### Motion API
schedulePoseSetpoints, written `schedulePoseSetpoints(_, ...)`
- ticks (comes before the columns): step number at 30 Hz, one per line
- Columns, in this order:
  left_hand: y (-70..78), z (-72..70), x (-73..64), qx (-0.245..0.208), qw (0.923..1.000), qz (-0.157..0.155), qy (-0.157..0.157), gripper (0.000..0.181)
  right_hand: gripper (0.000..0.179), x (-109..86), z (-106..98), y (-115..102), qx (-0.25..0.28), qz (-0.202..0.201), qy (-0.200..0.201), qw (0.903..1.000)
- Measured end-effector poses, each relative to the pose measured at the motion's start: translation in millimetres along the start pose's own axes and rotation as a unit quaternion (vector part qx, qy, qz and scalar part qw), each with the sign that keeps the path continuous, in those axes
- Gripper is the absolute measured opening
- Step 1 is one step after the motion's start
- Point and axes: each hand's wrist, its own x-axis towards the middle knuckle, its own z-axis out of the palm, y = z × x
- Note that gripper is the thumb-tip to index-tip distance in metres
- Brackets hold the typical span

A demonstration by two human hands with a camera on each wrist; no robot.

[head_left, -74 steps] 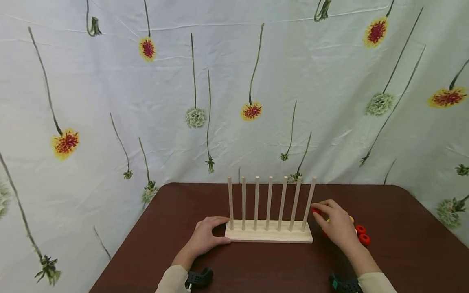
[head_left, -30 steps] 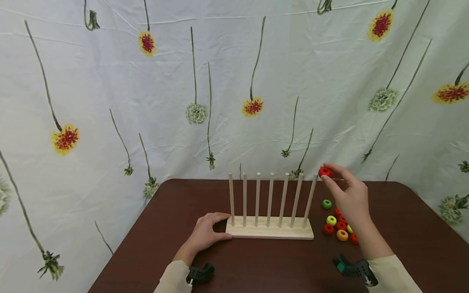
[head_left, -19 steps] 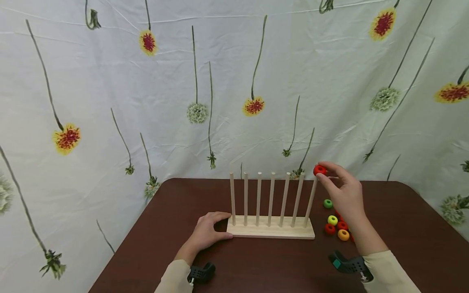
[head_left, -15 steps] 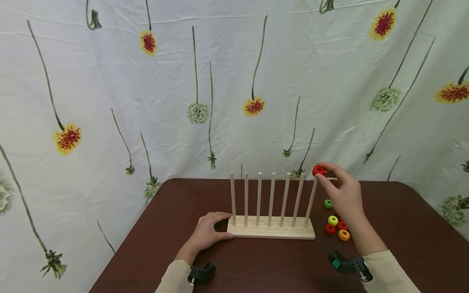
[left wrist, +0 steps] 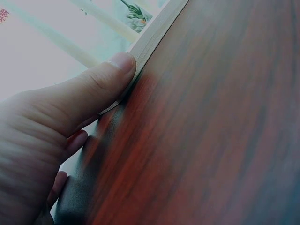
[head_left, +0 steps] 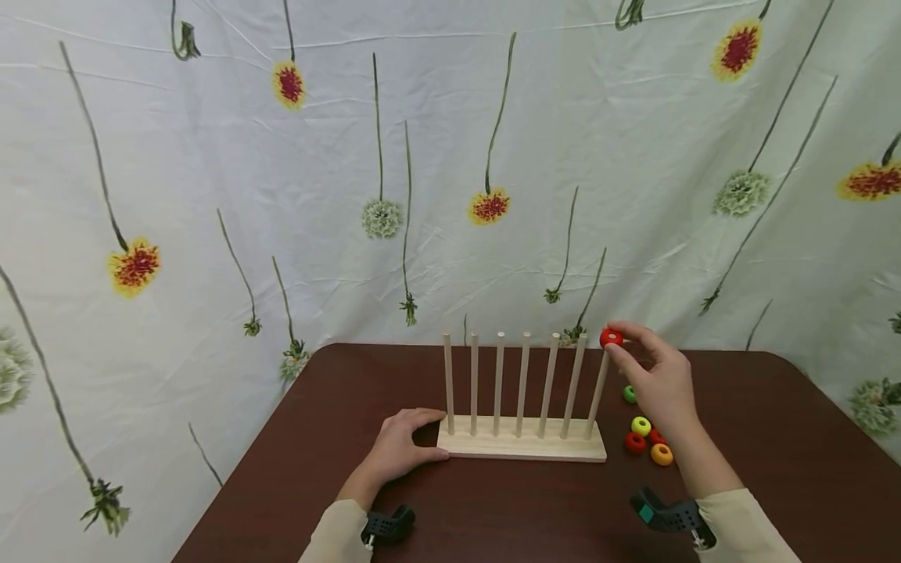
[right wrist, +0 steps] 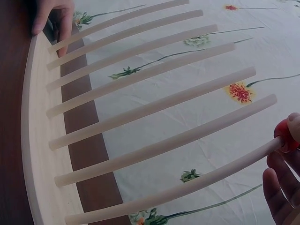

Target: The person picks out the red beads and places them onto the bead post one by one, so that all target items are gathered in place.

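Observation:
Near its left end, my left hand [head_left: 397, 444] grips the pale wooden base [head_left: 524, 451] of a peg stand, thumb at the front edge and fingers toward the back. Several upright pegs rise from it. At the right, my right hand [head_left: 660, 383] pinches a red bead [head_left: 604, 338] between thumb and fingers at the top of the rightmost peg [head_left: 597, 395]. The peg's tip shows in the bead's hole, and the right wrist view has the peg [right wrist: 225, 166] running into the red bead [right wrist: 281, 129]. My left thumb [left wrist: 101, 82] presses the base's edge in the left wrist view.
Loose beads lie right of the stand: green [head_left: 629, 394], yellow [head_left: 640, 426], red [head_left: 636, 443] and orange [head_left: 662, 454], others partly hidden by my right forearm. The dark brown table [head_left: 493, 508] meets a flower-patterned cloth [head_left: 317, 172] behind.
My right hand lifted a red bead from the pile, carried it left to the rightmost peg's top, and has lowered it slightly onto the tip. My left hand stays on the base.

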Motion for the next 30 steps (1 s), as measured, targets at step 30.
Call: schedulePoseSetpoints(30,-0.4,2.2,0.7,0.006,1.0000,0.006,0.004,0.064,0.037,-13.1,12.1,15.0,0.037,0.048,-0.011,0.9981)
